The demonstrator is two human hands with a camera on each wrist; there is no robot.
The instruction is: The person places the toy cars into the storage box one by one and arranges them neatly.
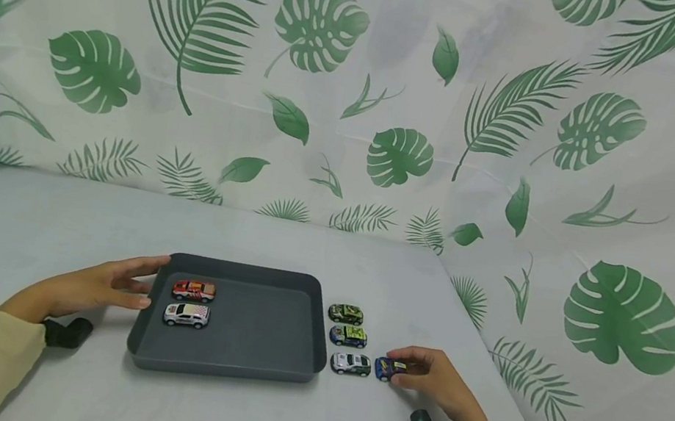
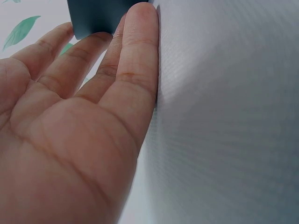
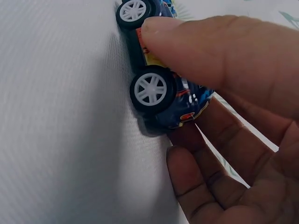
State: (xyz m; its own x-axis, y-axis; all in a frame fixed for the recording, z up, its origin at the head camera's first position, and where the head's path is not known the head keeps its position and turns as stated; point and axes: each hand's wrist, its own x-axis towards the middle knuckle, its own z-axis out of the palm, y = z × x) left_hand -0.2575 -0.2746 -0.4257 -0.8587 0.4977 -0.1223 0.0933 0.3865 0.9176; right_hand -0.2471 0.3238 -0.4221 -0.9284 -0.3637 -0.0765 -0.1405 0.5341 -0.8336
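Note:
My right hand [image 1: 439,384] pinches a dark blue toy car [image 1: 389,369] on the table, right of the tray. In the right wrist view the thumb lies along the side of this blue car [image 3: 184,100], above its spoked wheels. My left hand [image 1: 86,289] rests against the left side of a dark grey tray [image 1: 263,332], its fingers fairly straight. The left wrist view shows the fingertips by the tray's wall [image 2: 96,16]. Inside the tray, at its left, sit a red-orange toy car [image 1: 194,290] and a white toy car [image 1: 187,315].
Between the tray and my right hand stand a green camouflage toy car [image 1: 346,313], a blue and lime toy car [image 1: 348,335] and a silver-white toy car [image 1: 350,364], in a column. A leaf-print curtain [image 1: 331,90] hangs behind the white table [image 1: 195,418].

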